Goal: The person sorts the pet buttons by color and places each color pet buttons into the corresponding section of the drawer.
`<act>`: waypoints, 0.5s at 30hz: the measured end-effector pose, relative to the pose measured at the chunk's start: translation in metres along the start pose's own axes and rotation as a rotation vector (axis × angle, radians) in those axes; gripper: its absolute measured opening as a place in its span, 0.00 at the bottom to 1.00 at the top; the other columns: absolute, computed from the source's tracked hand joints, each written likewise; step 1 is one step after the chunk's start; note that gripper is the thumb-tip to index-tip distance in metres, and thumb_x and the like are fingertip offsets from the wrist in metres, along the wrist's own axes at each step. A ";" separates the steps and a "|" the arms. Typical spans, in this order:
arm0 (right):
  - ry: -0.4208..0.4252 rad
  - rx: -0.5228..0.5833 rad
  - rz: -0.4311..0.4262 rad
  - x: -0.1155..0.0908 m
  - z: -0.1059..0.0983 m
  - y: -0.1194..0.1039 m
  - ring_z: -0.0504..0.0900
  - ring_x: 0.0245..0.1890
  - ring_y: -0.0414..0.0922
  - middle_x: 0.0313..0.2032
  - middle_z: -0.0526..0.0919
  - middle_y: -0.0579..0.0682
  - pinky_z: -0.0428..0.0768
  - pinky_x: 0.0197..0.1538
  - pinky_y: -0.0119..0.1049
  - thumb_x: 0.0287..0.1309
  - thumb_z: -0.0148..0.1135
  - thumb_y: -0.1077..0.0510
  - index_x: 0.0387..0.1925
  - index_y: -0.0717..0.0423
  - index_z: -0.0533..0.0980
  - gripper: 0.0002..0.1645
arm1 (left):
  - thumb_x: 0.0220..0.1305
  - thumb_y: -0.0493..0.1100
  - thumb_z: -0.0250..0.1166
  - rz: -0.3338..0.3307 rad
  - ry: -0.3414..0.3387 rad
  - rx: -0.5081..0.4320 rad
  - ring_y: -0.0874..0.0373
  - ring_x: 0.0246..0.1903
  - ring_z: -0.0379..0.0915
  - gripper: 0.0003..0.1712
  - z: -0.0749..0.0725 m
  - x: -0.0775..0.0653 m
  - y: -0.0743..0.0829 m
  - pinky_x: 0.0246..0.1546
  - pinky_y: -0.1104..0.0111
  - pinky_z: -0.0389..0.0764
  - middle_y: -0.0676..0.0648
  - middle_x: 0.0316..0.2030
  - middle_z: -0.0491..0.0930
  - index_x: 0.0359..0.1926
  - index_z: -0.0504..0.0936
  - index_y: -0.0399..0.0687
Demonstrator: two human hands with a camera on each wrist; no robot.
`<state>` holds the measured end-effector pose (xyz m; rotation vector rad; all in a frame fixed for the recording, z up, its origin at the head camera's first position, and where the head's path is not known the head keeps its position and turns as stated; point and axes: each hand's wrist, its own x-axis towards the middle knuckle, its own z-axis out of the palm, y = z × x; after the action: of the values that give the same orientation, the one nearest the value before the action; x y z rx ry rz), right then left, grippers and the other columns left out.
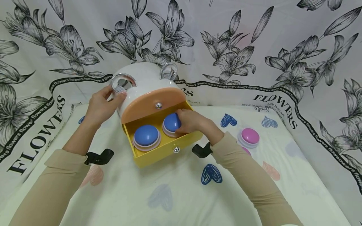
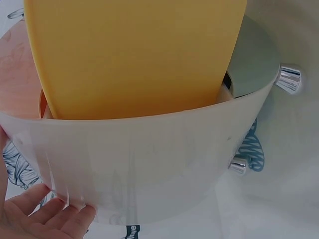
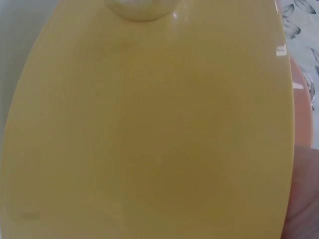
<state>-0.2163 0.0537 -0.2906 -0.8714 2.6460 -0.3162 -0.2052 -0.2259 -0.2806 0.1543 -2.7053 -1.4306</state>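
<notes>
A white, rounded drawer box (image 1: 141,73) with chrome rings on top stands at the back of the bed-like surface. Its orange drawer front (image 1: 150,103) is in place, while the yellow drawer (image 1: 158,156) below is pulled out. Inside lie two round containers with blue domed lids, a left one (image 1: 146,135) and a right one (image 1: 171,123). My left hand (image 1: 100,105) holds the box's left side by a chrome ring; its fingertips (image 2: 82,219) lie along the white shell. With my right hand (image 1: 190,121) I grip the right blue-lidded container, partly hiding it.
To the right lies a round container with a pink lid (image 1: 250,136); another pink lid (image 1: 246,151) shows partly behind my sleeve. A green drawer part (image 2: 254,59) with a chrome knob (image 2: 290,78) appears in the left wrist view. Flower-printed cloth (image 1: 226,62) hangs behind.
</notes>
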 end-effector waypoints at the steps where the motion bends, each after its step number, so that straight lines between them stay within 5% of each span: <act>1: -0.004 -0.008 0.003 0.000 0.000 0.000 0.72 0.56 0.49 0.57 0.72 0.56 0.69 0.64 0.41 0.51 0.65 0.54 0.61 0.64 0.61 0.39 | 0.57 0.69 0.52 -0.001 -0.001 0.000 0.50 0.70 0.43 0.47 0.000 0.000 0.000 0.61 0.51 0.63 0.48 0.71 0.45 0.71 0.50 0.53; 8: -0.006 -0.019 0.000 0.000 0.000 0.001 0.71 0.57 0.48 0.58 0.70 0.55 0.69 0.63 0.40 0.54 0.63 0.52 0.63 0.62 0.61 0.38 | 0.58 0.68 0.52 0.012 -0.002 -0.006 0.52 0.70 0.42 0.47 -0.001 -0.001 0.000 0.62 0.52 0.62 0.48 0.71 0.46 0.71 0.50 0.53; 15: 0.113 0.015 -0.063 -0.005 -0.001 0.002 0.71 0.56 0.47 0.60 0.68 0.54 0.71 0.62 0.40 0.56 0.62 0.49 0.65 0.55 0.61 0.38 | 0.58 0.68 0.53 0.010 -0.002 -0.007 0.51 0.70 0.42 0.47 -0.001 0.000 0.000 0.62 0.52 0.63 0.48 0.71 0.46 0.71 0.51 0.53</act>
<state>-0.2139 0.0588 -0.2886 -0.9599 2.7193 -0.4113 -0.2053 -0.2266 -0.2808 0.1390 -2.6990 -1.4380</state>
